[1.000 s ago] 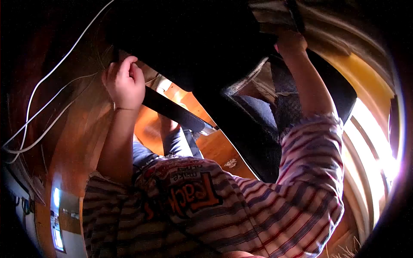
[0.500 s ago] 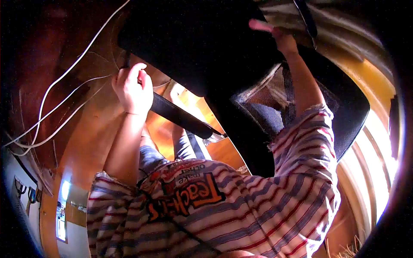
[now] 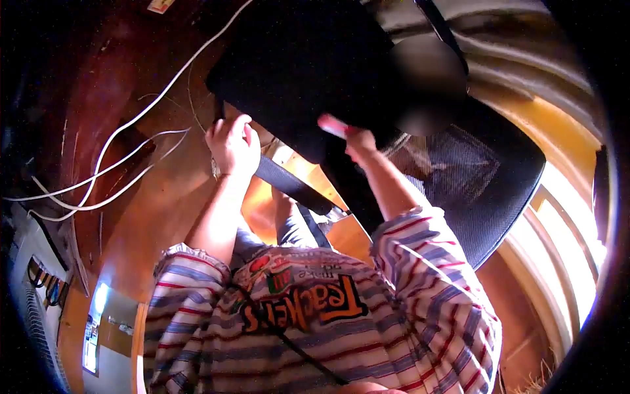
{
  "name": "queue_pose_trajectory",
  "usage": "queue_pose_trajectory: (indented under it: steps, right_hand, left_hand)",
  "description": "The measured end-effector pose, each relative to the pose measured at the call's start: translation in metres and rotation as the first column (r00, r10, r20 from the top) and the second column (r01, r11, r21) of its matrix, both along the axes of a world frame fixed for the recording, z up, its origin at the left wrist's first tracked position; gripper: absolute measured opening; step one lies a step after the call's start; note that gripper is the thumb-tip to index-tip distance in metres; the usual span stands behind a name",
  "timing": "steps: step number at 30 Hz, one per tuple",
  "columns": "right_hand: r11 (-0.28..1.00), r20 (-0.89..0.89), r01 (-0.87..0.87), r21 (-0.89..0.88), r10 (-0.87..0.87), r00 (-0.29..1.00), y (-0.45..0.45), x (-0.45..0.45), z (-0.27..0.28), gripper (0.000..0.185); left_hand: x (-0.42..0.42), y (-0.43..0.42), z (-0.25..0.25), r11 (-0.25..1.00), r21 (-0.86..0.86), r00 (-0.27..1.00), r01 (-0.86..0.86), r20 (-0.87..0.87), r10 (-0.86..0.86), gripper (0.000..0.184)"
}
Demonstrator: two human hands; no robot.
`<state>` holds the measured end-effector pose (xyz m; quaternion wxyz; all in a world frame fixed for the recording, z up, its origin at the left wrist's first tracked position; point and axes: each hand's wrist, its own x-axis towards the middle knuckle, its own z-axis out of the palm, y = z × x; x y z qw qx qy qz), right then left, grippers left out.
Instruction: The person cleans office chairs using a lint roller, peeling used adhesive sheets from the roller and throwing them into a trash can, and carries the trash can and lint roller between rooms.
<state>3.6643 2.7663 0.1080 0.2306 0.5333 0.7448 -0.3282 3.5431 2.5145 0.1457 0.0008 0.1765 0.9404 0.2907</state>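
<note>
My left hand (image 3: 234, 146) is closed, its fingers curled at the upper end of a black bar, which looks like a chair armrest (image 3: 295, 186). Next to it lies the broad black cushion or seat (image 3: 289, 72) of a chair, too dark to show detail. My right hand (image 3: 361, 143) grips a slim pink tool (image 3: 335, 125) with a pale edge, held over the dark chair surface. Whether the tool touches the surface cannot be made out. To the right is the chair's black mesh panel (image 3: 485, 190).
White cables (image 3: 141, 113) run across the left side above the wooden floor (image 3: 147, 203). Pale curtains (image 3: 512, 52) hang at the right beside bright light. A black strap-like piece (image 3: 443, 29) stands at the upper right. My legs show below the armrest.
My right hand has moved left and down with the pink tool, from the far right side toward the chair's middle. The view has shifted a little; my left hand keeps its grip.
</note>
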Motion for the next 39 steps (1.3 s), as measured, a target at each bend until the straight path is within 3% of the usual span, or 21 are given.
queue_pose_trajectory:
  steps: [2, 3, 4, 5, 6, 7, 9, 10, 14, 17, 19, 20, 21, 23, 24, 26, 29, 31, 33, 37, 39]
  right_hand:
    - [0.971, -0.309, -0.163, 0.175, 0.212, 0.927, 0.045, -0.042, -0.02, 0.049]
    - [0.949, -0.154, -0.221, 0.223, 0.258, 0.954, 0.063, -0.091, 0.002, 0.05]
    - [0.93, -0.275, -0.218, 0.297, 0.302, 0.913, 0.08, -0.124, 0.001, 0.049]
    - [0.896, -0.42, -0.15, 0.418, 0.337, 0.843, 0.121, -0.146, -0.054, 0.051]
    - [0.94, -0.318, -0.059, 0.336, 0.172, 0.932, 0.121, -0.175, -0.038, 0.049]
    - [0.886, -0.431, -0.045, 0.461, 0.268, 0.861, 0.126, -0.178, -0.071, 0.048]
    - [0.805, -0.297, -0.111, 0.583, 0.338, 0.893, 0.078, -0.157, -0.066, 0.048]
    - [0.937, -0.241, -0.031, 0.349, 0.121, 0.963, 0.045, -0.135, -0.043, 0.049]
    - [0.952, -0.073, -0.193, 0.239, 0.216, 0.974, -0.034, -0.002, -0.024, 0.045]
    - [0.984, 0.166, -0.176, 0.022, 0.17, 0.971, -0.001, -0.002, -0.032, 0.039]
    - [0.879, -0.233, -0.276, 0.388, 0.384, 0.894, 0.035, -0.071, -0.012, 0.043]
    - [0.935, -0.274, -0.173, 0.31, 0.262, 0.925, 0.054, -0.117, -0.001, 0.044]
    - [0.851, -0.311, -0.224, 0.476, 0.401, 0.862, 0.075, -0.153, -0.003, 0.046]
    - [0.979, -0.53, -0.011, 0.205, 0.121, 0.84, 0.108, -0.214, -0.022, 0.043]
    - [0.98, -0.527, -0.021, 0.196, 0.123, 0.841, 0.103, -0.21, -0.035, 0.043]
    - [0.87, -0.35, -0.087, 0.486, 0.285, 0.893, 0.073, -0.199, -0.061, 0.042]
    - [0.94, -0.335, -0.176, 0.292, 0.273, 0.902, -0.004, -0.077, -0.049, 0.049]
    - [0.979, -0.001, -0.14, 0.149, 0.142, 0.99, -0.053, -0.02, -0.004, 0.033]
    - [0.972, -0.046, -0.198, 0.126, 0.205, 0.978, -0.05, -0.001, -0.002, 0.031]
    - [0.873, -0.358, -0.303, 0.381, 0.442, 0.823, 0.007, -0.15, 0.005, 0.036]
    - [0.757, -0.296, -0.387, 0.527, 0.59, 0.751, 0.045, -0.244, -0.022, 0.041]
  left_hand:
    - [0.004, 0.001, 0.001, 1.0, -0.006, 1.0, -0.024, 0.008, 0.024, 0.014]
    - [0.003, -0.001, -0.003, 0.998, 0.065, 1.0, -0.007, -0.009, 0.008, 0.013]
    - [0.004, -0.001, 0.001, 0.997, 0.072, 1.0, -0.007, -0.006, 0.007, 0.013]
    - [0.003, 0.001, 0.006, 0.997, 0.082, 1.0, -0.008, -0.01, 0.009, 0.013]
    - [0.002, 0.001, 0.005, 0.999, 0.04, 0.999, 0.025, -0.038, -0.024, 0.012]
    - [0.003, -0.001, 0.003, 1.0, 0.008, 1.0, 0.017, -0.007, -0.017, 0.013]
    - [0.0, 0.001, 0.01, 1.0, -0.008, 1.0, 0.019, -0.001, -0.019, 0.014]
    - [0.003, -0.001, 0.01, 1.0, 0.012, 1.0, 0.014, -0.004, -0.014, 0.014]
    - [0.001, -0.002, 0.004, 0.999, 0.049, 1.0, 0.021, -0.007, -0.021, 0.014]
    - [0.0, -0.001, 0.007, 0.999, 0.039, 0.999, 0.013, -0.034, -0.011, 0.015]
    - [0.001, -0.002, 0.005, 0.999, 0.053, 1.0, 0.012, 0.027, -0.014, 0.015]
    - [0.002, -0.001, 0.006, 0.998, 0.067, 1.0, 0.014, -0.001, -0.014, 0.015]
    - [0.003, 0.0, 0.004, 0.999, 0.034, 1.0, -0.003, -0.03, 0.004, 0.014]
    - [0.002, -0.002, -0.001, 0.996, 0.093, 1.0, 0.018, -0.025, -0.016, 0.013]
    - [0.003, -0.001, -0.003, 0.997, 0.072, 1.0, 0.011, -0.015, -0.01, 0.012]
    - [-0.003, 0.001, -0.006, 1.0, 0.026, 0.998, -0.005, -0.057, 0.007, 0.013]
    - [0.002, -0.003, 0.007, 0.997, 0.073, 0.998, 0.029, 0.054, -0.033, 0.021]
    - [0.001, -0.004, 0.002, 0.994, 0.107, 1.0, 0.019, -0.01, -0.018, 0.016]
    - [-0.001, -0.003, 0.009, 0.995, 0.095, 1.0, 0.008, -0.02, -0.006, 0.017]
    - [0.001, -0.004, 0.001, 0.994, 0.112, 1.0, 0.017, -0.023, -0.014, 0.016]
    - [0.002, -0.005, -0.001, 0.995, 0.096, 1.0, -0.003, 0.0, 0.003, 0.016]
